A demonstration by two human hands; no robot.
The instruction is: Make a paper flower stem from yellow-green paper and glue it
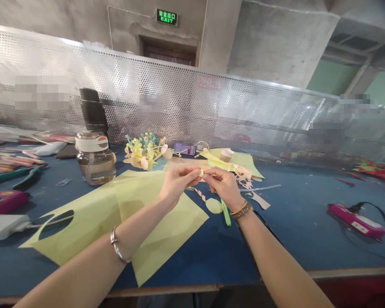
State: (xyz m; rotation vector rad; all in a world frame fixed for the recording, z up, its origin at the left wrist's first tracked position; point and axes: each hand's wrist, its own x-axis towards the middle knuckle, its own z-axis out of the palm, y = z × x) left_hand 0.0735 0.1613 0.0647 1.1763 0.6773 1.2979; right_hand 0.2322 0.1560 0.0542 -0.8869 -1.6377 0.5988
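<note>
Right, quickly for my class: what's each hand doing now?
Left hand: closed, pinching a small, pale-yellow piece, exact shape and material unclear.
Right hand: closed, at the same piece; whether it grips it too cannot be told.

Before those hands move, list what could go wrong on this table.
1. The small pale yellow piece sits between the fingertips of the left hand and right hand; it might slip and be hard to spot among the paper scraps.
2. The left arm passes over the big yellow-green sheet, so a sleeveless sweep could drag or crease it.
3. The bottle stands close to that sheet; a knock might topple it onto the paper.
</note>
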